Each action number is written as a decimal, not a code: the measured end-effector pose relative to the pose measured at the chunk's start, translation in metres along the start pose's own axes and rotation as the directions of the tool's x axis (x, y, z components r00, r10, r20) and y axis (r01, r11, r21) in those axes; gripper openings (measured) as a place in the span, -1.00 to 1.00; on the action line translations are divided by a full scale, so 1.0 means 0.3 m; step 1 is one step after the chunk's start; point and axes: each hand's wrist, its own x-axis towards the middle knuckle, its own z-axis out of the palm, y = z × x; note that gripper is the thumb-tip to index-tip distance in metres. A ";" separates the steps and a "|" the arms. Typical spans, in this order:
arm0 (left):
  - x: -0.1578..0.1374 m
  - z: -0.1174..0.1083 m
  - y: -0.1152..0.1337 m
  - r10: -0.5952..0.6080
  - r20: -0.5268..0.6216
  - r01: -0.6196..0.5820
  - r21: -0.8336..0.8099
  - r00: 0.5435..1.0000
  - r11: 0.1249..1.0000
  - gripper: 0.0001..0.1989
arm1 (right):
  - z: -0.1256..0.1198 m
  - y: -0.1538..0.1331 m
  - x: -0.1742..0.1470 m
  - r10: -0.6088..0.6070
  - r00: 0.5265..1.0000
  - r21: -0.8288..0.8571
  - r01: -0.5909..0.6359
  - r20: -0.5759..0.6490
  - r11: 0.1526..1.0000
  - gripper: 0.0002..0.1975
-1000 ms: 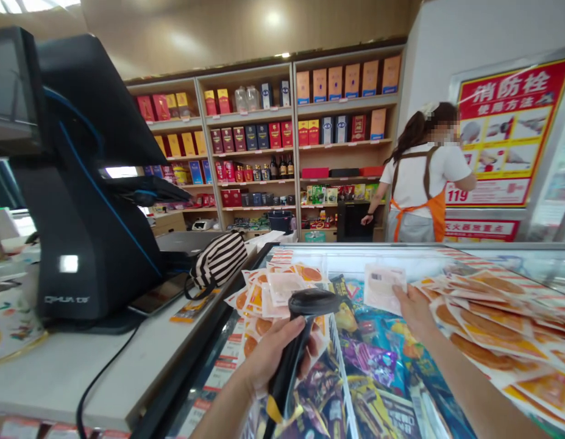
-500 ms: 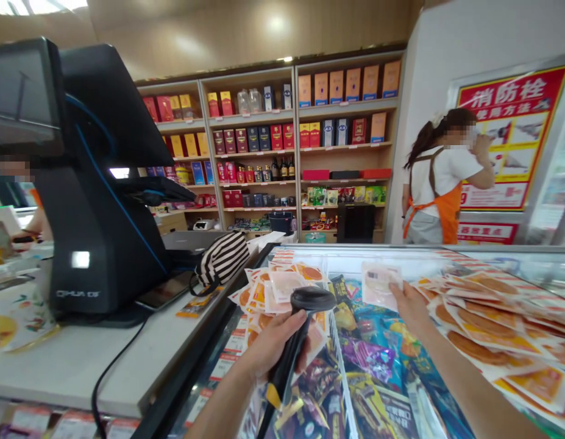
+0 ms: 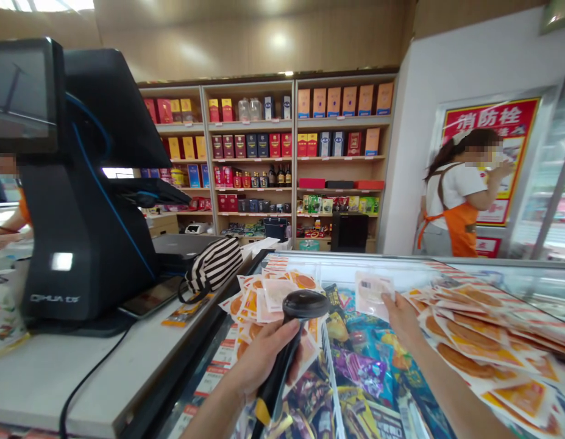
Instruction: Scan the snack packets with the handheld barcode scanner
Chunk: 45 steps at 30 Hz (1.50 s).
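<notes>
Black scanner in the left hand, white packet in the right — a shopper's-eye view of work over a freezer. The left fingers wrap firmly round the scanner's handle, its broad head up and its yellow-marked lower end toward the camera. The right hand pinches the packet by its right edge, between thumb and fingers, holding it over the bags with a barcode showing at its upper left. Scanner and packet are apart. Beyond the scanner lies one pile of orange-and-white packets; a larger stack fans out to the right of the right forearm. Between the bags runs a white divider. On the counter at left stand a dark terminal, with a phone and a striped pouch beside it. Boxes and bottles line the shelves behind. At right, a co-worker in a white top and orange apron stands before a red poster — one hand raised. Another person's forearm shows at the left edge.
</notes>
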 end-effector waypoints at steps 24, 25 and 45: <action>-0.027 0.015 0.015 0.031 0.038 -0.029 -0.064 0.999 0.998 -0.72 | 0.019 -0.003 0.012 -0.002 0.999 0.017 0.001 0.034 1.000 -0.57; -0.027 0.016 0.013 0.030 0.038 -0.028 -0.050 0.999 0.998 -0.73 | 0.015 -0.008 0.013 0.007 0.999 0.001 -0.007 0.037 1.000 -0.58; -0.029 -0.127 0.040 0.024 -0.304 -0.024 0.006 0.953 1.000 -0.67 | 0.283 -0.159 -0.228 -0.387 0.820 -0.195 0.499 0.421 0.844 -0.54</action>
